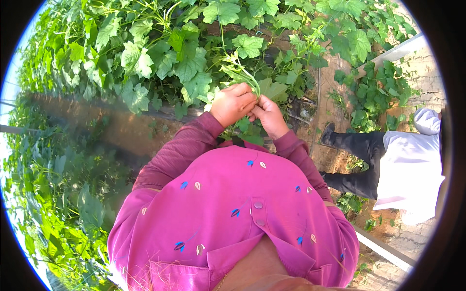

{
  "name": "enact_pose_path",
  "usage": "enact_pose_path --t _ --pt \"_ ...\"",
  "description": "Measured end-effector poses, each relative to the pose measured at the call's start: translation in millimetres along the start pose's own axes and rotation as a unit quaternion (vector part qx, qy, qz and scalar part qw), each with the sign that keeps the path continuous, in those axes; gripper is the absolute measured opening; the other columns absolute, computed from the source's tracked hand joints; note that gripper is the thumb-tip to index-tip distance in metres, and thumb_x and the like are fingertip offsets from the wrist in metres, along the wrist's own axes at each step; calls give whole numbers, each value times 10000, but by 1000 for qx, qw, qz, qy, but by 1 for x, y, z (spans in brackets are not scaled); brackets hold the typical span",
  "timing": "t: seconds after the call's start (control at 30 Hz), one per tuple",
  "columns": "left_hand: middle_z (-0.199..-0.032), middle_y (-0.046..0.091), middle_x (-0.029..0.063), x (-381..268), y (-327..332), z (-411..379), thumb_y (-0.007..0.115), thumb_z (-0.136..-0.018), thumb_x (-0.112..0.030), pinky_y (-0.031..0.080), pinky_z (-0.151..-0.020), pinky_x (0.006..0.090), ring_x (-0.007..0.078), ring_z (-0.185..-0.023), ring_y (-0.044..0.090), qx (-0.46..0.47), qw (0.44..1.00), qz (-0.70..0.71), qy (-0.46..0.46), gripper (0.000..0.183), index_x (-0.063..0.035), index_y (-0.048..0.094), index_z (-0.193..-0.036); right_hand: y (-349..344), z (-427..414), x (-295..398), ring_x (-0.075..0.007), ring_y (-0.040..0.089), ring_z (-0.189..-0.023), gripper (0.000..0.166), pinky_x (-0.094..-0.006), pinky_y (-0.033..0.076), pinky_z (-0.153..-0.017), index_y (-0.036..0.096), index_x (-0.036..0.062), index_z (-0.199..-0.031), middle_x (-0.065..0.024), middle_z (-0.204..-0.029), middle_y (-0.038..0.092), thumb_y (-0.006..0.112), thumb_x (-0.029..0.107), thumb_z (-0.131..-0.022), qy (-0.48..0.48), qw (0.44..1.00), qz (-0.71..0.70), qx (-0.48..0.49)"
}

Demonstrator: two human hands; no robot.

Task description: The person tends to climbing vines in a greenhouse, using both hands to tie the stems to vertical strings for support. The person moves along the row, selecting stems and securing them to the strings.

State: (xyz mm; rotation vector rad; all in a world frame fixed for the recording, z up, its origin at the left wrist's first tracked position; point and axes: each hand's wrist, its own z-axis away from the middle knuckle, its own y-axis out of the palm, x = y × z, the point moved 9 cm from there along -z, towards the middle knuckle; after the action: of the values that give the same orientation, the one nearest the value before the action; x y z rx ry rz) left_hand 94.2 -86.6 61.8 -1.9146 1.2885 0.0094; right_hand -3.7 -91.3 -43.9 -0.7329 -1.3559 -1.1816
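Note:
Before my chest, both hands meet at a small bunch of green vine shoots (pixel 251 78). My left hand (pixel 235 103) is closed around the stems, its fingers curled. Beside it and touching it, my right hand (pixel 269 115) pinches the bent stems between thumb and fingers. The shoots arch up and to the left, with tendrils and young leaves at their tips. My fingers hide the lower ends of the stems. Just beyond stands a dense row of lobed-leaf climbing vines (pixel 193 65), and a broad leaf (pixel 273 89) lies close behind my right hand.
Another leafy row (pixel 47 182) runs along the left, across a strip of bare soil (pixel 87 116). To the right is a person (pixel 407 163) in dark trousers and a pale top. Pale beams (pixel 393 52) cross the right side, above and below that person. A thin hose (pixel 319 94) lies on the soil.

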Motion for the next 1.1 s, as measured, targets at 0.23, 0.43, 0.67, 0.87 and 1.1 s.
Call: enact_pose_path --t 0.23,0.43,0.67,0.87,1.1 --pt "-779 603 58 32 4 11 667 -725 -82 498 -564 331 255 -647 603 22 993 33 -113 105 -92 646 -828 1 -9 -8 -82 544 -746 116 -231 457 -652 544 50 -1016 -3 -901 584 514 112 -922 10 999 15 36" --pt "-789 592 36 37 20 18 611 -695 -162 499 -574 359 248 -676 612 102 986 43 -123 92 -130 635 -778 -12 -5 -30 -91 569 -713 158 -227 472 -616 548 40 -1050 -21 -881 598 512 82 -902 74 994 75 39" --pt "-752 522 42 26 1 17 595 -677 -131 487 -562 375 253 -674 581 15 998 -20 -58 64 -105 564 -727 9 -12 -16 -100 574 -682 153 -229 472 -605 553 27 -1002 -30 -822 605 571 136 -897 64 995 54 57" --pt "-764 540 76 31 -12 20 619 -672 -56 482 -580 363 272 -682 567 -16 991 -105 -76 143 -79 546 -792 21 -20 -3 -77 559 -710 83 -226 454 -648 540 24 -938 -8 -817 591 553 94 -894 23 990 120 71" --pt "-740 557 90 77 21 41 573 -884 -338 452 -687 367 263 -759 565 76 947 68 -305 348 -30 570 -723 19 -16 -16 -141 601 -734 137 -274 477 -658 569 13 -974 -54 -843 630 586 50 -843 -56 986 160 11"
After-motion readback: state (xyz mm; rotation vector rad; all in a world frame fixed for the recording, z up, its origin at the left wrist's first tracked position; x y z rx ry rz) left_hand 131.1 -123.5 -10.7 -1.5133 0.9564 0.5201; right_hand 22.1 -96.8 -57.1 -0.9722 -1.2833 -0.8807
